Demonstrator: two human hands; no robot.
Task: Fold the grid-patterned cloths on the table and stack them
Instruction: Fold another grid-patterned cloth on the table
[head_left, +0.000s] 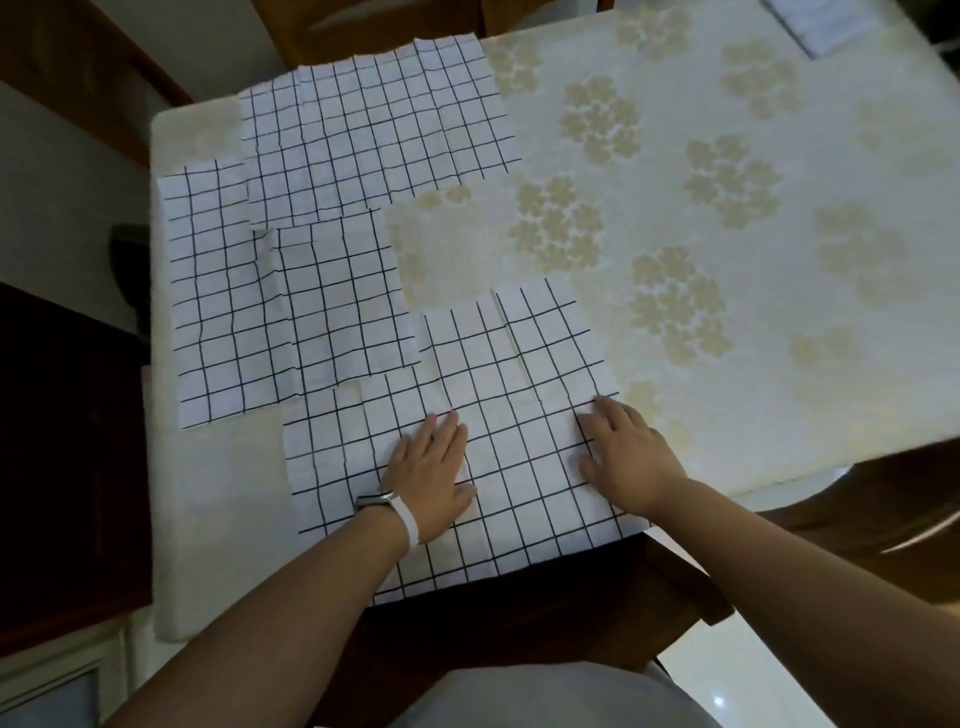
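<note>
Both palms lie flat, fingers spread, on the nearest grid cloth (498, 441) at the table's near edge: left hand (434, 475), with a white wristband (408, 522), and right hand (626, 457). Beyond it to the left lie a middle cloth (223, 312) and a far cloth (374, 135), overlapping, on the floral tablecloth (727, 234).

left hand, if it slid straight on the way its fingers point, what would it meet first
The left hand lies flat on the nearest grid cloth, fingers pointing away and slightly right. Sliding on, it would likely cross that cloth's far edge onto the bare floral tablecloth, passing just right of the smaller folded cloth.
</note>
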